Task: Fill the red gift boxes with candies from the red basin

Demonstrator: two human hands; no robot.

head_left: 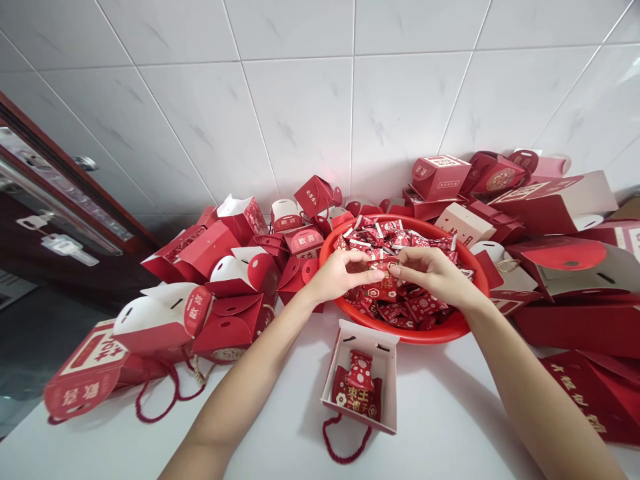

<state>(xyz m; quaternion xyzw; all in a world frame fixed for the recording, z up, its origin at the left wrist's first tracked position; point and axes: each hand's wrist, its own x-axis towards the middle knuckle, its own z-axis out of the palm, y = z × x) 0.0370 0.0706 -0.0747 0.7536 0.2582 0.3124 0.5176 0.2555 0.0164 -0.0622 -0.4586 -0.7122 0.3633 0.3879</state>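
Note:
Over the red plastic basket, my left hand and my right hand pinch the upper corners of one red snack packet with gold print. Thumbs and fingers of both hands are closed on it. Many similar red wrapped packets fill the basket beneath. Nearer to me, between my forearms, stands an open gift box with a pale inside. In it lie a small patterned packet and a larger red packet with gold lettering. Its dark red cord handle lies on the table.
Red gift boxes, some open, crowd the left side and the right side of the white table. More boxes line the tiled wall. A dark door with keys in its lock is at the far left.

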